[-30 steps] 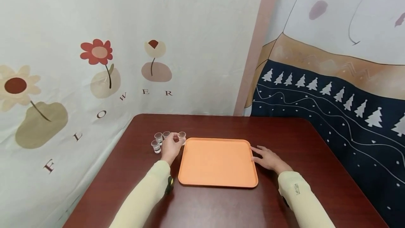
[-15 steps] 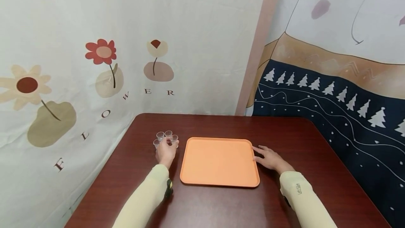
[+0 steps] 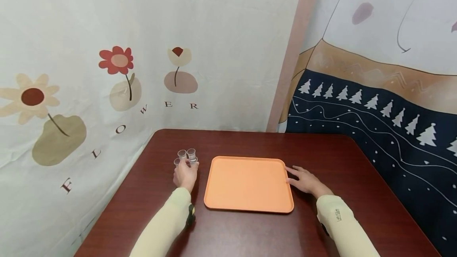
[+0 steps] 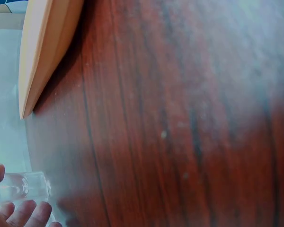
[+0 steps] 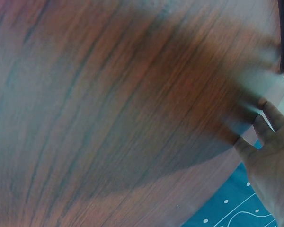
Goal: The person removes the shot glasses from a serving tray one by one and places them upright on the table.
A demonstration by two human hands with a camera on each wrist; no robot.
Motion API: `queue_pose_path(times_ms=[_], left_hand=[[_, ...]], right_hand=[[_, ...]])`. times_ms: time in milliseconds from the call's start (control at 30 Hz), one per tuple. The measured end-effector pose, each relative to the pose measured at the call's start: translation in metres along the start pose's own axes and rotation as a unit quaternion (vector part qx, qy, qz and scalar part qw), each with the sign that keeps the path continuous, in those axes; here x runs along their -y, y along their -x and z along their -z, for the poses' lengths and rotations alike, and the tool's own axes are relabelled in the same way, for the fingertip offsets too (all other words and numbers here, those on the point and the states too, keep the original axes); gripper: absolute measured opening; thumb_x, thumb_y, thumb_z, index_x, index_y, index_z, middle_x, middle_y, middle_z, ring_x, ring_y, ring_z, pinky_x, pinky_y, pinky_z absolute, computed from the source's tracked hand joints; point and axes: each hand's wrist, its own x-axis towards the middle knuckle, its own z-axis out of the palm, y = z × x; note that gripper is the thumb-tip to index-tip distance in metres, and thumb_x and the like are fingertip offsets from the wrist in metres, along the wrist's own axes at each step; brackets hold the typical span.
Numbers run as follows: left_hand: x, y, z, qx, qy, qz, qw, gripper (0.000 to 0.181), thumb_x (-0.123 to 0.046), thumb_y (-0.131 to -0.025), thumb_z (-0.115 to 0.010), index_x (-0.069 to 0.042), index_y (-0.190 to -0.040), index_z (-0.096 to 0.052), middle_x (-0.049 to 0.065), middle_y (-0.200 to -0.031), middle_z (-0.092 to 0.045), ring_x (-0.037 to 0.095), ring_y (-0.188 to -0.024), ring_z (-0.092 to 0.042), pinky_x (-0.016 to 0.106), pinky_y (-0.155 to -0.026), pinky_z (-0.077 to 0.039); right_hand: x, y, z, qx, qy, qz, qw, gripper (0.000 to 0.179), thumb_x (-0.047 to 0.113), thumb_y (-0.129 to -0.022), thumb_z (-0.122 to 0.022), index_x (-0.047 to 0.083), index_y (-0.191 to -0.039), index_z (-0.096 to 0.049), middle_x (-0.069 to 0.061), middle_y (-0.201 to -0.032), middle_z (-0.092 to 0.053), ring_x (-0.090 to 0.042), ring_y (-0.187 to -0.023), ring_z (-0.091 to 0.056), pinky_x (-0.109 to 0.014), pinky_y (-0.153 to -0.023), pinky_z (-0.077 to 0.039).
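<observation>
My left hand (image 3: 185,175) is at a small cluster of clear shot glasses on the left of the table. Thumb and fingers lie around the nearest right glass (image 4: 31,187), low over the tabletop. Just beyond stand another glass (image 3: 191,153) and, left of it, a further glass (image 3: 182,154); one more (image 3: 176,162) is partly hidden by the hand. An orange rectangular tray (image 3: 250,184) lies flat in the middle, bare on top. My right hand (image 3: 304,179) has its fingers spread, fingertips right at the tray's right edge.
The dark red wooden table (image 3: 246,233) has rounded back corners. A pale flower-print cloth (image 3: 228,50) hangs behind it, and a navy cloth with white trees (image 3: 375,130) hangs at the right.
My left hand has carried the shot glass leftward from beside the tray's back left corner to the other glasses, and lowered it. The right hand and tray have kept their places.
</observation>
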Motion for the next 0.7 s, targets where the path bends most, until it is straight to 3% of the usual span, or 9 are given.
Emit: queue_pose_path(times_ms=[233, 367, 467, 567, 700], left_hand=[[-0.002, 0.003, 0.002, -0.006, 0.003, -0.006, 1.0000, 0.049, -0.037, -0.088, -0.073, -0.007, -0.124, -0.059, 0.018, -0.106, -0.069, 0.045, -0.100, -0.062, 0.057, -0.079, -0.046], [-0.009, 0.006, 0.006, -0.021, 0.013, -0.028, 0.9993, 0.050, -0.037, -0.087, -0.074, -0.008, -0.126, -0.059, 0.018, -0.111, -0.066, 0.045, -0.102, -0.061, 0.059, -0.079, -0.045], [-0.015, 0.006, 0.007, -0.043, 0.017, -0.071, 0.9964, 0.048, -0.033, -0.088, -0.075, -0.007, -0.125, -0.060, 0.017, -0.116, -0.061, 0.042, -0.107, -0.058, 0.059, -0.085, -0.043], [-0.024, 0.003, 0.006, -0.054, 0.008, -0.133, 0.9896, 0.045, -0.030, -0.090, -0.073, -0.006, -0.126, -0.061, 0.017, -0.121, -0.057, 0.038, -0.112, -0.053, 0.058, -0.096, -0.037], [-0.042, -0.003, 0.004, -0.022, -0.017, -0.222, 0.9747, 0.043, -0.030, -0.093, -0.070, -0.006, -0.128, -0.061, 0.017, -0.125, -0.056, 0.037, -0.118, -0.049, 0.055, -0.102, -0.031]], right_hand=[[0.000, -0.001, 0.000, -0.003, -0.001, 0.003, 1.0000, 0.063, 0.043, -0.099, -0.057, 0.014, -0.152, -0.041, -0.030, -0.152, -0.032, -0.054, -0.136, -0.030, -0.071, -0.103, -0.027], [0.000, -0.001, 0.001, -0.006, 0.001, 0.013, 0.9999, 0.061, 0.041, -0.100, -0.057, 0.013, -0.152, -0.042, -0.030, -0.151, -0.032, -0.055, -0.136, -0.030, -0.070, -0.103, -0.028], [-0.001, 0.000, 0.001, -0.007, -0.001, 0.015, 0.9999, 0.059, 0.037, -0.100, -0.058, 0.012, -0.151, -0.042, -0.031, -0.151, -0.033, -0.055, -0.136, -0.030, -0.070, -0.103, -0.028], [-0.001, -0.001, 0.000, -0.010, -0.005, 0.012, 0.9999, 0.059, 0.036, -0.100, -0.059, 0.011, -0.151, -0.042, -0.031, -0.151, -0.033, -0.055, -0.136, -0.030, -0.070, -0.103, -0.028], [-0.001, -0.002, 0.000, -0.016, -0.009, 0.008, 0.9998, 0.061, 0.038, -0.100, -0.059, 0.011, -0.151, -0.042, -0.031, -0.150, -0.033, -0.054, -0.136, -0.031, -0.069, -0.103, -0.029]])
